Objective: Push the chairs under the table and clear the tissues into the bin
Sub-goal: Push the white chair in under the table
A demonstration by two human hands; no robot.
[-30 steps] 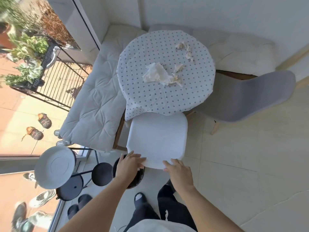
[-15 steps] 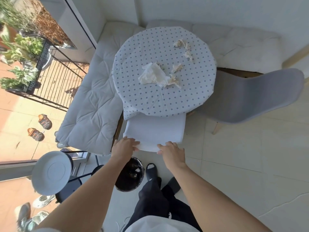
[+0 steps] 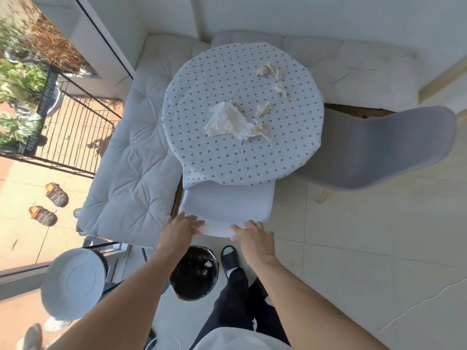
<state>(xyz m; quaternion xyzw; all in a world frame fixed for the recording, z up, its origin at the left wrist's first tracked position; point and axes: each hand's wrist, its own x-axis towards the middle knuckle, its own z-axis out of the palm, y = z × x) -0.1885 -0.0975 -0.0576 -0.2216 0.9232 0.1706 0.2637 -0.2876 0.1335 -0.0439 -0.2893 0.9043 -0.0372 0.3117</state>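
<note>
Nearest, a black bin (image 3: 194,272) stands on the floor just beside the person's foot. Both hands grip the near edge of the white chair (image 3: 227,205): the left hand (image 3: 180,229) curls over its left corner, the right hand (image 3: 255,237) lies with fingers bent on the rim. The chair's far part sits beneath the round bench (image 3: 227,162). Crumpled tissues (image 3: 231,122) lie mid-bench. A grey chair (image 3: 374,152) stands right, pulled out, open tiled floor around it.

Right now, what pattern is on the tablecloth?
White tablecloth with small blue flower-like dots, clearest in the head view.
</note>
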